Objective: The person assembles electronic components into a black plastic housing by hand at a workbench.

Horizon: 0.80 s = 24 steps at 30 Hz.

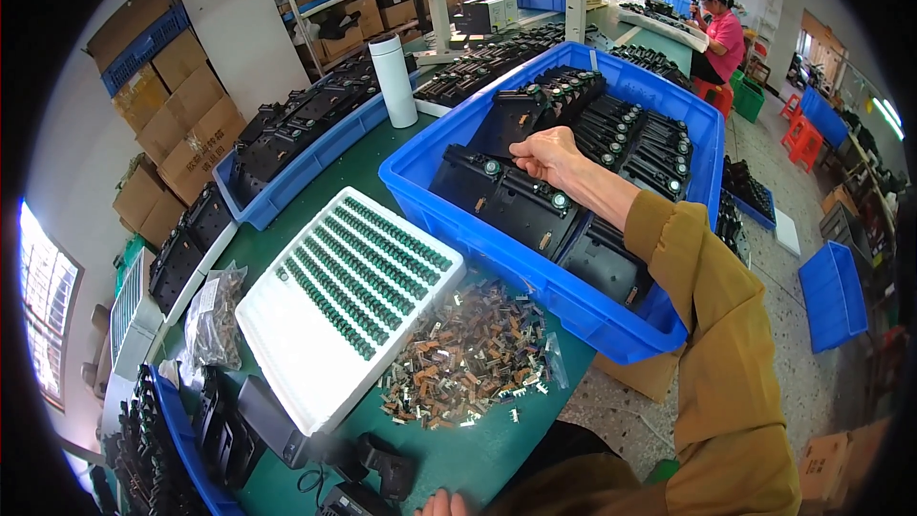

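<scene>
The right hand's point(556, 155) fingers curl together over a black plastic housing point(511, 210), blue crate point(611, 327) around them; grip unclear. Left hand point(441, 505): cannot tell.

The sleeve point(734, 334) at the lower right of the frame is mustard brown — loose, matte and deeply creased, with darker shadow in its folds. Its cuff point(661, 229), right of the centre, is wide, plain and rumpled. The right hand point(552, 155), in the upper middle, is bare. More brown cloth point(583, 489) shows at the bottom, below something black. Of the left hand point(442, 505) only bare fingertips appear — at the lower edge.
</scene>
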Tool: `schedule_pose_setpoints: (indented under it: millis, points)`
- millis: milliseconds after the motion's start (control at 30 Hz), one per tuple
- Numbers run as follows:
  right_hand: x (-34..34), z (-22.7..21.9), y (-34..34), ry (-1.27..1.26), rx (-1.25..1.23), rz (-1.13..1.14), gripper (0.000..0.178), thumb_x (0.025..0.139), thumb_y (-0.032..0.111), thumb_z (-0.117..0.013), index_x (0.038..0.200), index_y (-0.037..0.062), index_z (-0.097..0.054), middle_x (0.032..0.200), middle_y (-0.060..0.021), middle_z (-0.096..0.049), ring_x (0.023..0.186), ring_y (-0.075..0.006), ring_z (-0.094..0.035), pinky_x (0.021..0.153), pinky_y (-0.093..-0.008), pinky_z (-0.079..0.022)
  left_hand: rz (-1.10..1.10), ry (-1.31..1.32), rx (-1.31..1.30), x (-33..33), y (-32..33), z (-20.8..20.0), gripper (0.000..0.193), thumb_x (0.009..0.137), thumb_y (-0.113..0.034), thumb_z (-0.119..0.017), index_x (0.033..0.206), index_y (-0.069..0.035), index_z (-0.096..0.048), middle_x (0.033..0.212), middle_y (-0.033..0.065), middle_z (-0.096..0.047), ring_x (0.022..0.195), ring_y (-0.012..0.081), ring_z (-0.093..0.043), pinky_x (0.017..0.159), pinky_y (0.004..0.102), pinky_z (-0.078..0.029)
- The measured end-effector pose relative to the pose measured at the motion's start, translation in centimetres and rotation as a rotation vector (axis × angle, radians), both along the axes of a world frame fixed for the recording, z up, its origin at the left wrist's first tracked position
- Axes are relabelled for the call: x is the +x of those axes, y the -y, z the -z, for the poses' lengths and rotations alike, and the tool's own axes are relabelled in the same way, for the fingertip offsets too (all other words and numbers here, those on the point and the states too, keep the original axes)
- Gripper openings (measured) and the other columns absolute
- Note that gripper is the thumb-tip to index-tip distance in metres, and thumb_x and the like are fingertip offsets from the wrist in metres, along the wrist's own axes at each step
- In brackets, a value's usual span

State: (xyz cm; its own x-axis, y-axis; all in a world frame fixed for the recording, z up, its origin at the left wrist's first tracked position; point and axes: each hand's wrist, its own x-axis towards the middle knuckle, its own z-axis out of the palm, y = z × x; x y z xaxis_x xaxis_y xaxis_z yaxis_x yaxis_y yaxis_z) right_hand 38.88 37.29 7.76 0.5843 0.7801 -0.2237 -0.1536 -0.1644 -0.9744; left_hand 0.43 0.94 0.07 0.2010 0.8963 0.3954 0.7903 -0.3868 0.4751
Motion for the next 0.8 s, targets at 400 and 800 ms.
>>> schedule_pose_setpoints:
  millis: [400, 800]
  points:
    - [0.9, -0.3, 0.6, 0.201, -0.040, -0.019, 0.007, 0.081, -0.002, -0.073, 0.079, -0.0060, -0.068, 0.076, -0.0144, -0.071, 0.057, -0.0166, -0.067, 0.041, -0.0226, -0.049, 0.002, 0.005, -0.005, 0.0, 0.0, 0.2, 0.049, 0.105, -0.035, -0.046, 0.128, 0.007, -0.057, 0.129, 0.0276, -0.057, 0.117, 0.0495, -0.053, 0.105, 0.0587, -0.039]
    - [0.6, -1.5, 0.8, 0.166, -0.140, -0.008, 0.011, 0.079, 0.004, -0.079, 0.076, -0.0037, -0.071, 0.071, -0.0103, -0.070, 0.052, -0.0118, -0.062, 0.039, -0.0209, -0.043, 0.005, -0.020, 0.011, -0.1, -0.1, 0.3, 0.047, 0.105, -0.033, -0.047, 0.128, 0.007, -0.057, 0.129, 0.0279, -0.057, 0.117, 0.0498, -0.053, 0.105, 0.0587, -0.039]
